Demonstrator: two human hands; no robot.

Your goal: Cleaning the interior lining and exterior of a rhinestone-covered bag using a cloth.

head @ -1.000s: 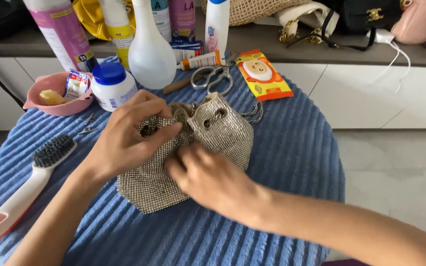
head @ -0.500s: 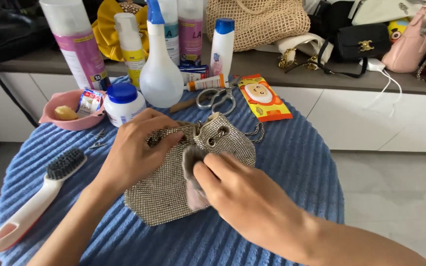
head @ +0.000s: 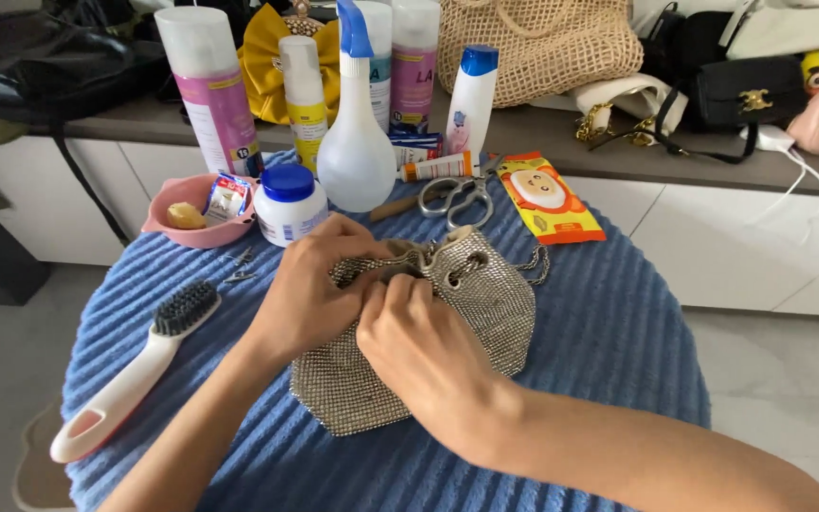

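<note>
Bag: small sparkly silver pouch (head: 471,327), lying flat near the middle of the round table, top end pointing away toward the bottles
Bag top: bunched up, with ring holes and a thin chain (head: 535,265) trailing off to the right side
Left hand (head: 310,294): fingers curled tight, pinching the top edge of the bag on its left side
Right hand (head: 424,356): curled shut too, lying over the middle of the bag, fingertips pinching the same top edge just beside the left hand
How far along: hands busy at the mouth of the bag; cannot tell if anything has gone in or come out yet, so looks like still in the middle of the job
Table cover: blue ribbed cloth (head: 618,360) under everything
Brush: white handle, dark bristles (head: 139,365), well to the left of the bag, not touched
Pink bowl (head: 174,228): back left, little packets inside
White jar (head: 288,201): blue lid, just beside the bowl
Spray bottle (head: 355,142): clear with blue top, behind the bag
Scissors (head: 455,197): silver, lying behind the bag
Orange packet (head: 547,199): flat, right of the scissors
Shelf behind: more bottles, a woven bag (head: 537,43) and a black purse (head: 746,87)
</note>
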